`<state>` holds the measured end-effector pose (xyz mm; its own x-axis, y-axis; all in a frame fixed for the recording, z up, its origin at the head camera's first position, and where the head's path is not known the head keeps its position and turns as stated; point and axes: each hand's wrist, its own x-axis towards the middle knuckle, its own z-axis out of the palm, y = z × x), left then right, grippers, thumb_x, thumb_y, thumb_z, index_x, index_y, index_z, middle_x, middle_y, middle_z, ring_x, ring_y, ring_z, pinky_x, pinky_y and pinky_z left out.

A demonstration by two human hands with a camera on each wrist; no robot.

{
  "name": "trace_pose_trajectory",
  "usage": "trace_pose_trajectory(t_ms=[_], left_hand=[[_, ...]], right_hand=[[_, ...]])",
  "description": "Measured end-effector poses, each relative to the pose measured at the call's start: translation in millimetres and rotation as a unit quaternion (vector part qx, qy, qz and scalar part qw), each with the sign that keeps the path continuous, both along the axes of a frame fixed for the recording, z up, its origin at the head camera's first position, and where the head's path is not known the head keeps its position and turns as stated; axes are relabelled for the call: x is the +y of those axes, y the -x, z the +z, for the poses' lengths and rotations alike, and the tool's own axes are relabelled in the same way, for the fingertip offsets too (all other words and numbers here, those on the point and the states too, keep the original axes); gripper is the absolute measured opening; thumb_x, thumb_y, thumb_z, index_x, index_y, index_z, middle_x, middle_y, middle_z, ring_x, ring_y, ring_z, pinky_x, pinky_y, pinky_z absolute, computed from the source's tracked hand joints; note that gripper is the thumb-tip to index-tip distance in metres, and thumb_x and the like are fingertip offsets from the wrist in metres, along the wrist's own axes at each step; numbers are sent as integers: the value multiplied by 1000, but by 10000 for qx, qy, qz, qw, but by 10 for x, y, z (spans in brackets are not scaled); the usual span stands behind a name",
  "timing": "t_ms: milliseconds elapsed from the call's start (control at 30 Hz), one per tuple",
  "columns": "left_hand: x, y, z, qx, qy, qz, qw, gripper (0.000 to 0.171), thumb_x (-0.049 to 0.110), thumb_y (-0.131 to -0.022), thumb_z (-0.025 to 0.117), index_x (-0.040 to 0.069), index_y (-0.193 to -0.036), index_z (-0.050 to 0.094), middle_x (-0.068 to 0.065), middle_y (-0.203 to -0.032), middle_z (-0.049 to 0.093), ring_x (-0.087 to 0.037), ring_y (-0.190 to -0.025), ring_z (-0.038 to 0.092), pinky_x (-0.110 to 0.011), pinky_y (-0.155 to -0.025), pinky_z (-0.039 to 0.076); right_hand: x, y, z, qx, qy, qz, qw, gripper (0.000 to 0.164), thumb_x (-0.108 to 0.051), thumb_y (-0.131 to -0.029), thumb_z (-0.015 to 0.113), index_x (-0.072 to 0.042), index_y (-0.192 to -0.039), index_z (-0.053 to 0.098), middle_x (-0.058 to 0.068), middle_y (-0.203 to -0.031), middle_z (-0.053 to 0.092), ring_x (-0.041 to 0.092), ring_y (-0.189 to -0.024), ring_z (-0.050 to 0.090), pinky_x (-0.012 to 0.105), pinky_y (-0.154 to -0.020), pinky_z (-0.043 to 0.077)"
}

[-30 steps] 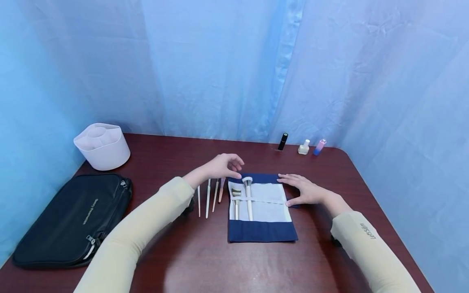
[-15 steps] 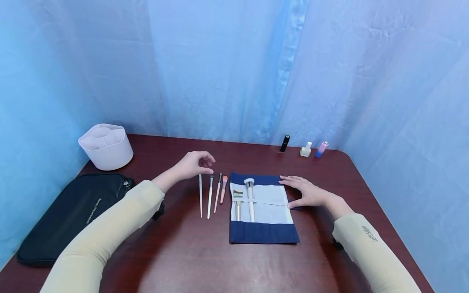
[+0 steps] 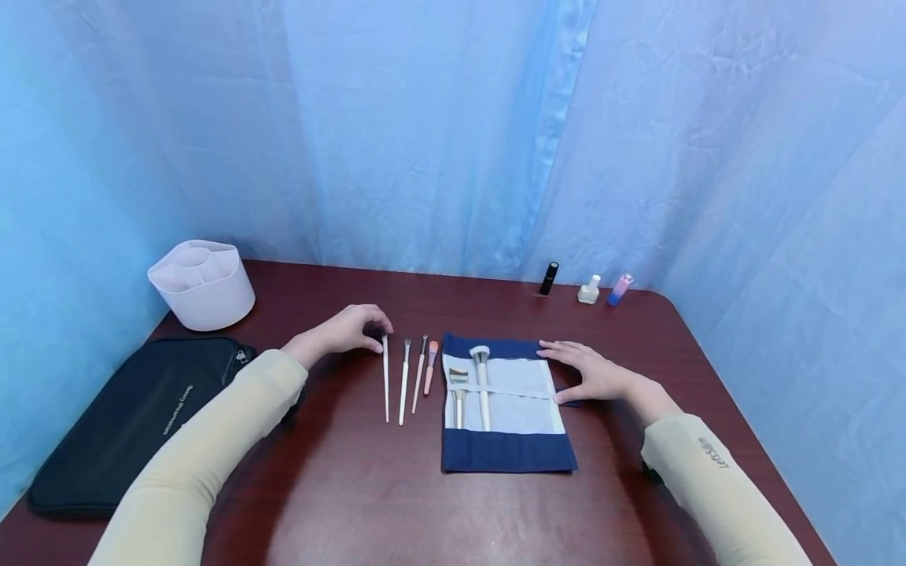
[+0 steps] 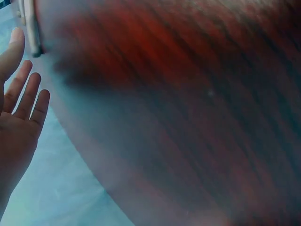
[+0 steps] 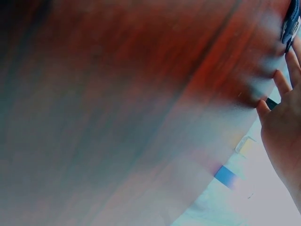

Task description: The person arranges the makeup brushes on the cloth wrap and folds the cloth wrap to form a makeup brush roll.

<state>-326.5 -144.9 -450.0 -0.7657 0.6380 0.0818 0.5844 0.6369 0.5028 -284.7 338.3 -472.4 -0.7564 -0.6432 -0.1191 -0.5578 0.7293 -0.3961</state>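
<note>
My left hand (image 3: 354,328) is at the bristle end of the leftmost slim white makeup brush (image 3: 385,385), thumb and fingers parted. In the left wrist view the fingers (image 4: 32,92) extend apart from the dark-tipped brush. Beside it lie another white brush (image 3: 404,385), a dark-tipped brush (image 3: 420,381) and a short pink brush (image 3: 430,369). My right hand (image 3: 591,373) rests with spread fingers along the right edge of an unfolded navy brush roll (image 3: 508,452). Under its white strap sit a fan-shaped brush (image 3: 458,401) and a thick white brush (image 3: 483,385).
A black zip case (image 3: 134,424) lies at the left, with a white divided holder (image 3: 201,287) behind it. At the back right stand a black tube (image 3: 548,279), a nail polish bottle (image 3: 588,291) and a pink-blue tube (image 3: 620,289). Blue curtains surround the table.
My left hand has moved left from the roll's upper left corner, over the loose brushes, and lowered to the leftmost one. The right hand has stayed on the roll's edge.
</note>
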Motion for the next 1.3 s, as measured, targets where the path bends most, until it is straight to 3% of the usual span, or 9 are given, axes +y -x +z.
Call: trace_pose_trajectory(t_ms=[333,700,867,1067,1300], left_hand=[[-3,64,-87,160,84,-624,9979,19,10,-75,78,11,-93,73,-7,-106,62,-25,-102,56,-42,-91,45],[3,67,-96,48,39,-714,9974,6,13,-76,77,12,-80,72,-8,-104,60,-23,-99,55,-38,-88,46],[-19,43,-5,-177,-76,-695,9974,5,9,-80,73,9,-83,69,-4,-93,61,-18,-87,55,-35,-80,47],[-35,10,150,-736,-33,-447,9963,5,13,-86,69,9,-87,68,3,-80,63,-12,-74,53,-29,-70,46],[-55,-56,399,-1043,-396,-270,9934,5,12,-85,70,10,-90,69,2,-84,66,-13,-76,58,-29,-71,49]], right_hand=[[7,-20,5,-4,37,39,10000,88,-58,-76,69,-20,-147,34,6,-155,26,35,-141,20,64,-107,16],[18,-29,-6,-66,-2,12,10000,88,-60,-76,68,-22,-148,33,3,-155,25,32,-142,19,63,-108,15],[23,-17,-4,-92,-37,-23,9999,88,-61,-76,67,-24,-148,32,1,-156,24,31,-142,18,62,-108,15],[26,-20,-4,-82,-21,9,10000,88,-60,-76,68,-23,-148,33,2,-156,24,31,-142,18,62,-108,15],[25,-27,17,-40,-16,28,10000,88,-58,-77,69,-20,-148,34,5,-155,26,34,-141,20,64,-107,15]])
